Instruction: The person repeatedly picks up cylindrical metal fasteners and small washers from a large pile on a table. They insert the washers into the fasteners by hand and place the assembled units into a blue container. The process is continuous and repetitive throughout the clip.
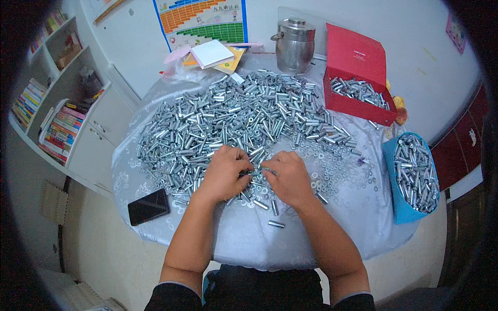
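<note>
A large heap of short silver metal tubes (pixel 233 111) covers the middle and far side of the table. My left hand (pixel 226 172) is at the heap's near edge, its fingers curled and thumb drawn in. Facing it, with a narrow gap between, my right hand (pixel 287 176) has its thumb and fingers bent together. Small metal parts lie under and between the fingertips; whether either hand grips one is too small to make out. Flat washers (pixel 332 171) spread to the right of my right hand. One loose tube (pixel 276 224) rests on the cloth nearer to me.
A red box (pixel 363 109) and a blue container (pixel 397 192), both holding metal tubes, stand at the right. A black phone (pixel 149 207) lies at the left table edge. Behind the heap are a steel pot (pixel 295 46) and a white pad (pixel 211 54). Bookshelves (pixel 78 62) stand left.
</note>
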Tool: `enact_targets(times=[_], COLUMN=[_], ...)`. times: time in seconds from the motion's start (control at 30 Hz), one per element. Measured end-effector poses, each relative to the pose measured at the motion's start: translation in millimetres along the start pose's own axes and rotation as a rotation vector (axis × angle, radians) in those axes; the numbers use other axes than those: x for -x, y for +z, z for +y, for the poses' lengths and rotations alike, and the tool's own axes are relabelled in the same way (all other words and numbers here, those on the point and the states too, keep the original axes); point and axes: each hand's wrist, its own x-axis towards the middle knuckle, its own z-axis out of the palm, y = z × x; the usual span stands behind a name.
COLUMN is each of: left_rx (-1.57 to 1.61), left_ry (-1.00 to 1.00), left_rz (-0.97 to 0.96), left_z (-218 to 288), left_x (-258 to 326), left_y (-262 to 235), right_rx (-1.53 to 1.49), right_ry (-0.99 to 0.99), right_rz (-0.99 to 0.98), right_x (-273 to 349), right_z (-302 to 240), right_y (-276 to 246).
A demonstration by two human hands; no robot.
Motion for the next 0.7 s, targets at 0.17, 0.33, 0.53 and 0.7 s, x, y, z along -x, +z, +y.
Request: enact_targets(times=[0.17, 0.33, 0.53, 0.7], left_rx=[-0.106, -0.083, 0.053, 0.215], left_ry=[-0.036, -0.052, -0.025, -0.247], left_rz=[-0.023, -0.03, 0.047, 0.2], left_z=[5, 7, 2, 6], left_x=[1, 0, 3, 1], left_y=[4, 5, 15, 12], right_rx=[0.053, 0.157, 0.202, -0.18], right_ry=[-0.056, 0.013, 0.083, 0.203], right_rz=[-0.1, -0.168, -0.182, -0.122], right_x=[-4, 0, 10, 13], right_z=[1, -5, 3, 11], right_y=[15, 5, 4, -8])
